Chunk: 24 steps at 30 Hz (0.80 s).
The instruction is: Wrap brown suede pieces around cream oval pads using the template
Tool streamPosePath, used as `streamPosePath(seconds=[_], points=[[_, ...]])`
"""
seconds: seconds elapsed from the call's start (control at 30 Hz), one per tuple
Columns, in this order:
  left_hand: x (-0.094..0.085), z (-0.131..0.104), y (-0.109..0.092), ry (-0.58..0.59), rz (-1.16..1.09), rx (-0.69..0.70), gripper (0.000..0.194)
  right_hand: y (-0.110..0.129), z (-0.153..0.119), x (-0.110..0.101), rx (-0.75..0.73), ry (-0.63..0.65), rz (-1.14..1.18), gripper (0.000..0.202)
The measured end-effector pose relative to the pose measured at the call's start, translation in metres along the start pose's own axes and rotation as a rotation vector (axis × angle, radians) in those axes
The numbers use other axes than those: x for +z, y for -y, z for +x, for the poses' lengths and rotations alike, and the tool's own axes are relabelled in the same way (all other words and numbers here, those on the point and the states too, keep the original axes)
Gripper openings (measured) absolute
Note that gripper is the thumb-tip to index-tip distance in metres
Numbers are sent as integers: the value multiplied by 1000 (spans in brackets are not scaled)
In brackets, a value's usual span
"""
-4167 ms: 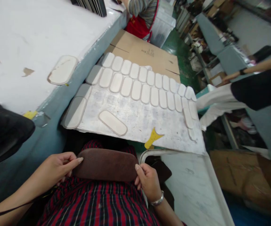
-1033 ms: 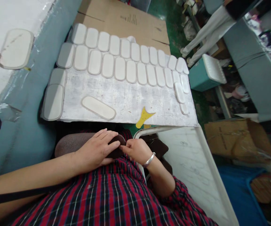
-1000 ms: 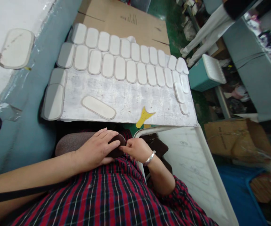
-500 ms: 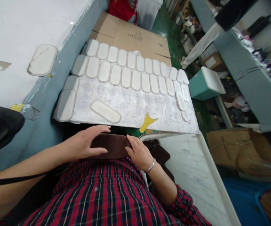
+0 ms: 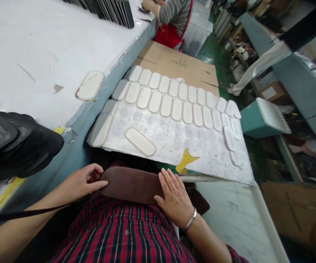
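A long dark brown piece with rounded ends lies across my lap. My left hand is at its left end, fingers curled and thumb against the edge, pinching it. My right hand rests over its right end, fingers stretched out and the thumb on the surface. Beyond, a whitish board carries rows of pale oval pieces. One pale oval lies apart at an angle near the board's front edge. A yellow forked piece sits at that edge.
At the left is a white-topped table with one oval piece and a dark stack. A person in a striped sleeve works at the back. Right are a teal bin, a cardboard box and a pale surface.
The view has shifted, showing the person at the back. My left hand has moved from over the brown piece to its left end, exposing more of it. My right hand's fingers are now more stretched.
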<state>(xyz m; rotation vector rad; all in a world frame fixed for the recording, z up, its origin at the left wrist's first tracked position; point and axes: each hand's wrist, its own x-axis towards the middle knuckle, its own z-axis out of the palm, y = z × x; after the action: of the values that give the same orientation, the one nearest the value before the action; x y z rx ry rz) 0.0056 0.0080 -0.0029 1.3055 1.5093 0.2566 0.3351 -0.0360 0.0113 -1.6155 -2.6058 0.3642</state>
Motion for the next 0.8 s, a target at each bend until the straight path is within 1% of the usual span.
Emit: streamPosePath(seconds=[0.13,0.3,0.37,0.5,0.57,0.67,0.8], points=[[-3,-3,-8,33,-55,-40,42,10,16,0,-67,13,1,69],[-2,-10,-9,8,-88,-14,40,29,30,4,-111,31,49,78],[0,-13,-10,11,-126,-6,38,32,32,3,-103,38,81,76],[1,-16,-13,33,-195,-43,32,29,34,-2,-56,35,179,55],[-1,-17,-14,34,-209,-73,31,26,36,-4,-53,36,218,48],[-2,-18,-15,38,-267,-109,31,22,39,-5,-108,57,228,46],[-2,-19,-13,45,-356,-151,29,17,38,-2,-185,91,180,50]])
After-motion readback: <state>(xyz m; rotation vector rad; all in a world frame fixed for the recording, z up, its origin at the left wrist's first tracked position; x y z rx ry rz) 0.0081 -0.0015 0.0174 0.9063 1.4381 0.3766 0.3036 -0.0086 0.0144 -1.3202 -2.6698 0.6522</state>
